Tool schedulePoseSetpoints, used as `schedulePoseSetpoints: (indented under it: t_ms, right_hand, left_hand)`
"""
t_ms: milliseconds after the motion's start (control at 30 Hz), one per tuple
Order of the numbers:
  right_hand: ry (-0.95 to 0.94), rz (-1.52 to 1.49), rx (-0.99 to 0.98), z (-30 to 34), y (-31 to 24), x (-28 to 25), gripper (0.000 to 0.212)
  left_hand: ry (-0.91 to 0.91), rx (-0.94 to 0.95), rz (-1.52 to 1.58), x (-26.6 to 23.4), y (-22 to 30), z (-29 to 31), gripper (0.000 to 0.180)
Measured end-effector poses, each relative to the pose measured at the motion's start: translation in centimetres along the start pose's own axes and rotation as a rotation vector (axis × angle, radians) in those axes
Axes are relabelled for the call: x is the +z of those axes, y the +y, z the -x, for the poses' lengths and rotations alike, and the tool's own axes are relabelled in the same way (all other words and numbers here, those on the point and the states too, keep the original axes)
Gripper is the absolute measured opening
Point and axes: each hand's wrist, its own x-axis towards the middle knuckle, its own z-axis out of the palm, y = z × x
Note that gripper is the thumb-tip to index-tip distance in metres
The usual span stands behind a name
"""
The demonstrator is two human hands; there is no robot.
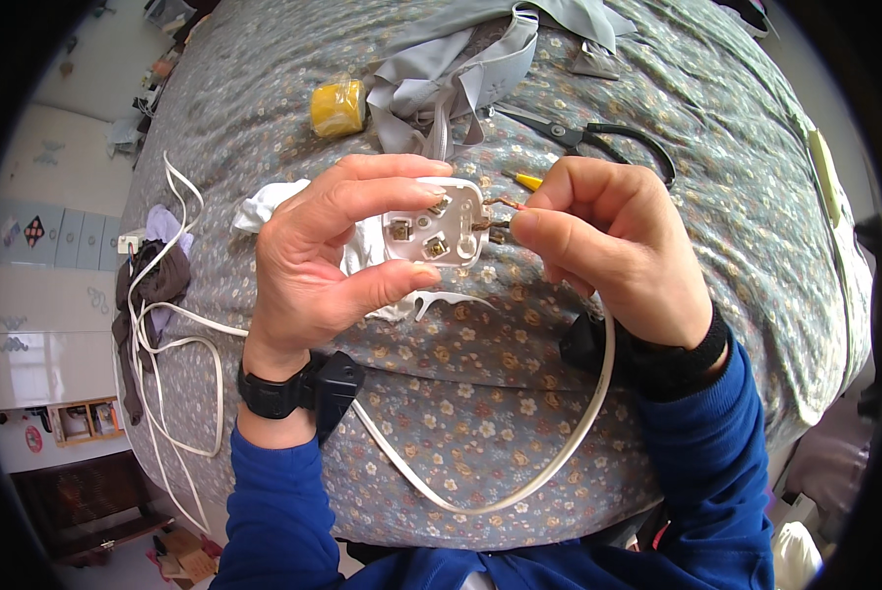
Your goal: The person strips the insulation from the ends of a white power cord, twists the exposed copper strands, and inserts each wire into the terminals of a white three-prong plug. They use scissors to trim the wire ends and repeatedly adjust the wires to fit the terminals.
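Observation:
My left hand (303, 246) grips a white plug housing (421, 211) between thumb and fingers. Its open side faces up, showing brass terminals inside. Just right of it, my right hand (623, 246) pinches the stripped end of a white cable (559, 470). Bare twisted copper wires (505, 203) stick out from these fingertips toward the housing's right edge; whether they touch it is hard to tell. From under the right hand the cable loops down and back toward the left wrist. A yellow-ended tool (527, 181) lies partly hidden behind the right hand.
Black-handled scissors (630, 147) lie beyond the right hand on the flowered bedspread (480, 393). Farther off are a yellow tape roll (338, 108) and grey fabric straps (480, 79). Cable coils (180, 344) and a dark cloth (160, 275) sit at the left edge.

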Motion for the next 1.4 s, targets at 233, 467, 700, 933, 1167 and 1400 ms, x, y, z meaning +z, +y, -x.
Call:
schedulePoseSetpoints:
  t_ms: [233,467,700,933,1167,1400]
  right_hand:
    - [-0.002,0.002,-0.006,-0.1,0.2,0.2,0.018]
    - [-0.046,0.065,0.01,0.1,0.1,0.2,0.019]
    - [-0.074,0.122,0.015,0.1,0.0,0.2,0.02]
    - [-0.148,0.141,0.084,0.1,-0.4,-0.2,0.022]
    - [-0.231,0.087,0.169,0.0,-0.9,-0.9,0.018]
    - [-0.247,0.034,0.18,-0.1,-0.8,-0.7,0.02]
  left_hand:
    - [0.055,-0.052,-0.006,0.4,0.5,0.2,0.054]
    - [-0.008,-0.075,0.065,0.4,0.3,0.2,0.053]
    - [-0.046,-0.128,0.095,0.4,0.6,0.4,0.048]
    - [-0.04,-0.177,0.18,0.7,0.4,0.5,0.044]
    - [-0.103,-0.169,0.15,0.6,0.2,0.5,0.04]
    - [-0.103,-0.19,0.203,0.7,0.2,0.6,0.04]
